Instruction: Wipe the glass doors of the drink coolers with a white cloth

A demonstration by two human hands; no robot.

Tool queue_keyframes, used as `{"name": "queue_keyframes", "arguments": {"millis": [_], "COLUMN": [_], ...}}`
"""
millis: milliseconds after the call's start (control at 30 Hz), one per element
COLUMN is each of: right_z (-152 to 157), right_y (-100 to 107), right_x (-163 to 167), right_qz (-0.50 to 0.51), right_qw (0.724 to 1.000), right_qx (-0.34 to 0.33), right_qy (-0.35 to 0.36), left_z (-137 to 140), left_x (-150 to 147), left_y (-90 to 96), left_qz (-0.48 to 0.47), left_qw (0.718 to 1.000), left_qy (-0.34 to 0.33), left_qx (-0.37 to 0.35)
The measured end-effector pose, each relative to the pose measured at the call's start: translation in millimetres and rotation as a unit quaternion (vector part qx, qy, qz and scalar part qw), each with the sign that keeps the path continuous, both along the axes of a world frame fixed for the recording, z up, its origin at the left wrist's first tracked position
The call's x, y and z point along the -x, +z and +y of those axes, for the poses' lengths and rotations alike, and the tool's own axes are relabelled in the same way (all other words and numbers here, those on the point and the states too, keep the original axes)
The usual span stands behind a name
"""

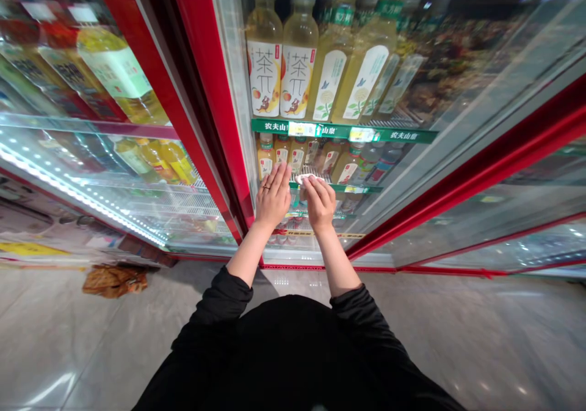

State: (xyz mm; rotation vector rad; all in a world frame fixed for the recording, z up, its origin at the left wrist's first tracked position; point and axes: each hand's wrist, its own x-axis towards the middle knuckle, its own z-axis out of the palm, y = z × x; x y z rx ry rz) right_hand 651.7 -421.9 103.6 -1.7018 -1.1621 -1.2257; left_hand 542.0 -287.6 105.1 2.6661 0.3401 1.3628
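Note:
My left hand [273,196] lies flat against the glass door [293,252] of a drinks fridge, its fingers stretched out and a ring on one of them. Just to its right, my right hand [319,200] has its fingers bent around a small crumpled white tissue [303,179], which is pressed to the same glass. Most of the tissue is hidden under the fingers. Behind the glass, above both hands, stand tea bottles [298,57] on a shelf with a green edge strip [343,131]. Smaller bottles [345,165] sit on the shelf below.
A red door frame [206,69] runs down the left side and another red frame [480,160] borders the right. More bottles [114,63] fill the fridge at left. A crumpled brown bag [114,280] lies on the grey tiled floor [183,331].

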Motion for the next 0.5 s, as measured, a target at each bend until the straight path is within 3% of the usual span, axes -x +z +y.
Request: {"name": "queue_keyframes", "arguments": {"millis": [100, 200, 267, 367, 500], "right_z": [-13, -10, 0, 11, 5], "right_y": [-1, 12, 22, 25, 7], "right_x": [-9, -18, -18, -10, 0], "right_qz": [0.023, 0.021, 0.035, 0.051, 0.010], "right_qw": [0.998, 0.988, 0.985, 0.991, 0.999], "right_qx": [-0.060, -0.146, -0.163, -0.119, -0.028], "right_qy": [-0.026, -0.038, -0.039, -0.018, 0.043], "left_z": [-1, -2, -4, -7, -12], "left_x": [-1, -3, -4, -6, -7], "left_y": [-2.1, -3.6, -4.0, -4.1, -4.0], "left_qz": [-0.004, -0.005, -0.014, -0.031, 0.009], "left_qw": [1.000, 1.000, 0.999, 0.998, 0.999], "left_qy": [0.003, 0.006, 0.010, 0.016, 0.019], "left_qx": [-0.017, -0.025, -0.035, -0.054, -0.032]}}
